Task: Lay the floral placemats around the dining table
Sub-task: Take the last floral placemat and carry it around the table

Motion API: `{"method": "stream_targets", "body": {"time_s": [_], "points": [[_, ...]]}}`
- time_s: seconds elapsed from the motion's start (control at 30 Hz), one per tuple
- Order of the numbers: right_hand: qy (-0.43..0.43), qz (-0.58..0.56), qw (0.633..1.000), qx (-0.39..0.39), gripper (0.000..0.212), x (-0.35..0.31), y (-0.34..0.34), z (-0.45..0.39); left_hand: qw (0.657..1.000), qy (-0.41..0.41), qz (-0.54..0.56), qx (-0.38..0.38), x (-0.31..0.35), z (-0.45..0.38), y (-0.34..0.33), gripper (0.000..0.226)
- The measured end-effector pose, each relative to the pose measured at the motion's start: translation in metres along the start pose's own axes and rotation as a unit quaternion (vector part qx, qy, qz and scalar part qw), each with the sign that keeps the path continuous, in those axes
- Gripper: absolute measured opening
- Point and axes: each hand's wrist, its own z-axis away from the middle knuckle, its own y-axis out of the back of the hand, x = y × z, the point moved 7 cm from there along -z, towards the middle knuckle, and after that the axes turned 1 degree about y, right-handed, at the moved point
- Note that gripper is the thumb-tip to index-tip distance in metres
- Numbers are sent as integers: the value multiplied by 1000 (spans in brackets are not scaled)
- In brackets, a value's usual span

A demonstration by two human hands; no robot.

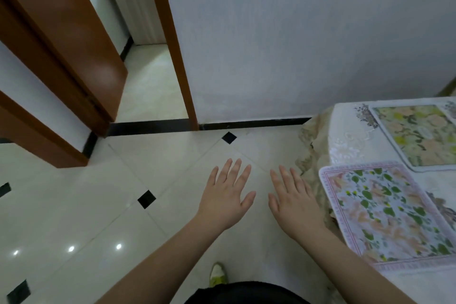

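Observation:
Two floral placemats lie flat on the dining table (345, 136) at the right. The near placemat (385, 215) has a pink border with green leaves and peach flowers, and its corner overhangs the table's edge. The far placemat (419, 136) is yellow-green with peach blooms and a white rim. My left hand (227, 192) and my right hand (293, 197) are held out palm down over the floor, left of the table, fingers spread, holding nothing. My right hand is just beside the near placemat, not touching it.
A white embossed cloth covers the table, and a beige cloth (311, 150) hangs down its left side. The cream tiled floor (98, 205) has black diamond insets. An open brown door (64, 44) and doorway stand at the left. My shoe (218, 275) shows below.

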Motion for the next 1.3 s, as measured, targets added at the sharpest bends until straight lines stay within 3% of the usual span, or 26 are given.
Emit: {"method": "stream_targets", "body": {"time_s": [0.33,0.73,1.3], "points": [[-130,-8,991,37,59,19,10,-9,990,-136,-27,0,10,-76,3,68],[-281,-74,957,20,62,143,-15,5,950,-302,-73,-19,128,-143,-10,68],[-441,-127,889,-9,62,285,-33,72,882,-453,-114,-67,298,-211,-64,69]]}}
